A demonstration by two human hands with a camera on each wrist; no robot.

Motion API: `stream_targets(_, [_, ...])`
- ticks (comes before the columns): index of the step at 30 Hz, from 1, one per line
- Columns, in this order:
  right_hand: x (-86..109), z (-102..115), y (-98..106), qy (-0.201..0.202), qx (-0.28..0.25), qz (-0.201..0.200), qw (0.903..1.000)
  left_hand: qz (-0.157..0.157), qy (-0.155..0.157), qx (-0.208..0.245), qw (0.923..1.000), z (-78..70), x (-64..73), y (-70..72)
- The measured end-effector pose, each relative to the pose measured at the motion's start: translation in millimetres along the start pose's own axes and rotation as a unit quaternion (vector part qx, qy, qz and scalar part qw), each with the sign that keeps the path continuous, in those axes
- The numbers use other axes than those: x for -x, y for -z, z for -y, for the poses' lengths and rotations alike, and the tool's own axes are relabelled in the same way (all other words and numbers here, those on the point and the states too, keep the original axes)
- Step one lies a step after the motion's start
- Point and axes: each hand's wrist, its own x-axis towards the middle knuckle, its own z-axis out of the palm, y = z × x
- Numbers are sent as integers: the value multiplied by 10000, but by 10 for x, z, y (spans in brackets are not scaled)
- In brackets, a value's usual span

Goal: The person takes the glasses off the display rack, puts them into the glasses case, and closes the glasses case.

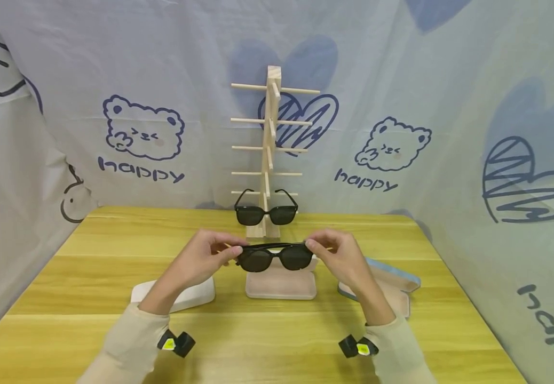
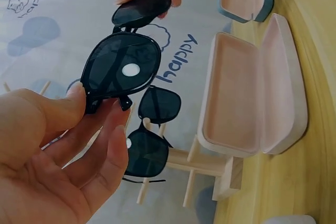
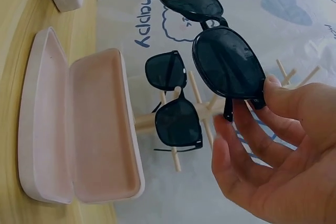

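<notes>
A pair of black sunglasses [image 1: 256, 261] is held up above the table, lenses toward the head camera. My left hand [image 1: 205, 258] pinches its left end between thumb and fingers; the right hand [image 1: 341, 256] pinches the opposite end. Both wrist views show each thumb at a frame corner beside the hinge. The arms seem folded behind the lenses. Directly below and behind lies an open case with a pink lining [image 1: 281, 285], partly covered by the glasses in the head view. A second pair of black sunglasses [image 1: 250, 216] hangs on the lowest part of a wooden display stand [image 1: 270, 138].
A white case [image 1: 195, 294] lies under my left forearm, partly hidden. At the right, an open blue case [image 1: 394, 273] with pink lining sits partly behind my right forearm. Thin pegs [image 1: 248, 120] stick out from the stand's sides. Printed cloth [image 1: 210, 69] surrounds the wooden table [image 1: 89, 256].
</notes>
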Motion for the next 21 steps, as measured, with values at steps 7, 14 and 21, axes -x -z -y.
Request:
stream_targets(7, [0,-66,-8,0,-33,178,9998,-130,177,-81,9997,76,-2,-43])
stream_targets(14, [-12,-146,-45,5,111,340,9994,-126,352,-83,9993,147,-12,-86])
stream_targets(21, [-7,-221,-73,-95,-52,600,9981,-54,358,-78,9993,198,-22,-127])
